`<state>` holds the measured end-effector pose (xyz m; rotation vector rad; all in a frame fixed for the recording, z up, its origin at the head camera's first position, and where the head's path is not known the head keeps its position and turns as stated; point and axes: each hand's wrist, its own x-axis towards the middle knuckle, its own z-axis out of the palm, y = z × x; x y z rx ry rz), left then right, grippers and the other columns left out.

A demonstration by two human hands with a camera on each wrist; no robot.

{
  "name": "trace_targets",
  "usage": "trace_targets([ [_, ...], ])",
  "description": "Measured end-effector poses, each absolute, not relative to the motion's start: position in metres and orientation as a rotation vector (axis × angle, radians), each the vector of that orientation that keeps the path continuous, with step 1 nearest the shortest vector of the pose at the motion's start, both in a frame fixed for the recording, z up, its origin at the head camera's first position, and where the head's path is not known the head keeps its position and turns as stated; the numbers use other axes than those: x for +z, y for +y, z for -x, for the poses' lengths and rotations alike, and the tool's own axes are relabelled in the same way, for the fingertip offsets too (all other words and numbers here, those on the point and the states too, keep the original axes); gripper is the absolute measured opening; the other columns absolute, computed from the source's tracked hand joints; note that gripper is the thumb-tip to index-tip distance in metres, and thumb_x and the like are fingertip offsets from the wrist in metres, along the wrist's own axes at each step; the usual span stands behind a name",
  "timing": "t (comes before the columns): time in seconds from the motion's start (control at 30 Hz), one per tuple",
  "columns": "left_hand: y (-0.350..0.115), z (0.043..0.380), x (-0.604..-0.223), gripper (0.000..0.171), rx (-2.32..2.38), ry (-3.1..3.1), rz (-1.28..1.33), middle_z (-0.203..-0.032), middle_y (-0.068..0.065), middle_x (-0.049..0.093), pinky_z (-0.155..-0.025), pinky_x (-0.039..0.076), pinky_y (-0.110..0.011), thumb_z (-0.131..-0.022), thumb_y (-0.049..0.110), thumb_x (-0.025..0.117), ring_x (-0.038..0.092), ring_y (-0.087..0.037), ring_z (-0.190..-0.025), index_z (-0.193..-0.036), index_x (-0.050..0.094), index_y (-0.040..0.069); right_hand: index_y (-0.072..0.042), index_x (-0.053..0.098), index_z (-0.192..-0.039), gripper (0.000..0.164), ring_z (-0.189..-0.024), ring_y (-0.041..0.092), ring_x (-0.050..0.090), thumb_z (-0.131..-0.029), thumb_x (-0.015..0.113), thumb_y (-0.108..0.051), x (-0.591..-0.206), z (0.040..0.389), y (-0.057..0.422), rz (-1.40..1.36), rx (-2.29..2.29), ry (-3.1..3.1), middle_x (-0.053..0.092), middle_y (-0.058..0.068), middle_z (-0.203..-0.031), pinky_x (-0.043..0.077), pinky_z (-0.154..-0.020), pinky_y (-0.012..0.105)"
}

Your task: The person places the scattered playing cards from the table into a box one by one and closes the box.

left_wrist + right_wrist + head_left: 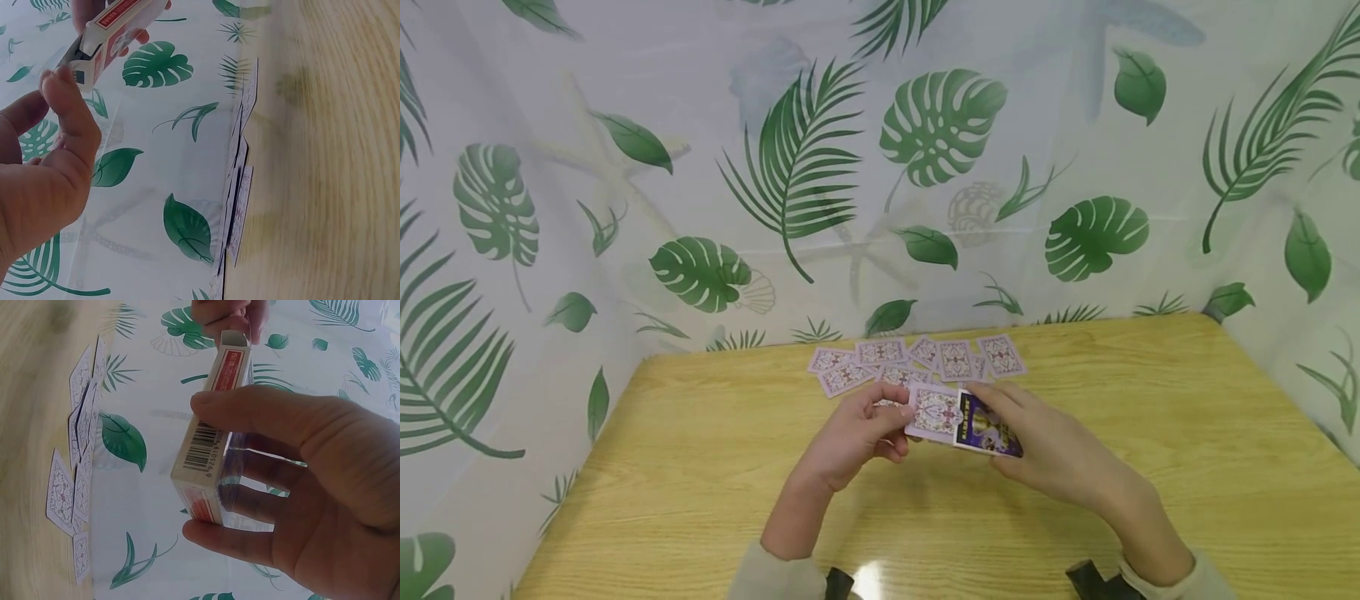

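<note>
My right hand point(1060, 446) grips a playing card box point(988, 427), tilted above the table. In the right wrist view its thumb lies along the narrow barcode side of the box point(209, 434), fingers behind. Out of the box's left end stick playing cards point(934, 412), patterned backs up. My left hand point(856, 427) pinches the outer end of those cards between thumb and fingers. Seen from the left wrist, the left fingertips are right at the open end of the box point(112, 37). How many cards are in the pinch is hidden.
Several playing cards point(844, 377) lie face down and overlapping near the back of the wooden table point(700, 475), just beyond the hands. A white cloth point(820, 317) with green leaves hangs behind the table and along its sides.
</note>
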<state>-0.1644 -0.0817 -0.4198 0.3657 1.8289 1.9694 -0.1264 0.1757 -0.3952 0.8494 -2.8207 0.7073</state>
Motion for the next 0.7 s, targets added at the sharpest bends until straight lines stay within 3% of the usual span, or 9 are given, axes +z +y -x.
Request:
trace_targets([
  [0.2,-0.08,0.165,-0.421,0.032,1.883,1.923,-0.382,-0.086,-0.001,0.059,-0.063,0.048,-0.027,-0.099,0.018,0.058,0.051,-0.012,-0.069,-0.126,0.05,0.002,-0.006,0.045,-0.146,0.078,-0.119,0.031,0.057,-0.077,0.082,-0.007,-0.394,0.126,0.175,-0.852,0.703,-2.811,0.054,0.015,-0.137,0.051,-0.094,0.048],
  [0.7,-0.068,0.154,-0.413,0.044,1.76,2.165,-0.461,-0.112,-0.012,0.056,-0.07,0.049,-0.03,-0.095,0.02,0.066,0.055,-0.018,-0.085,-0.133,0.048,0.005,-0.005,0.048,-0.145,0.078,-0.122,0.033,0.057,-0.075,0.083,-0.005,-0.391,0.121,0.168,-0.902,0.622,-2.776,0.055,0.014,-0.139,0.051,-0.094,0.047],
])
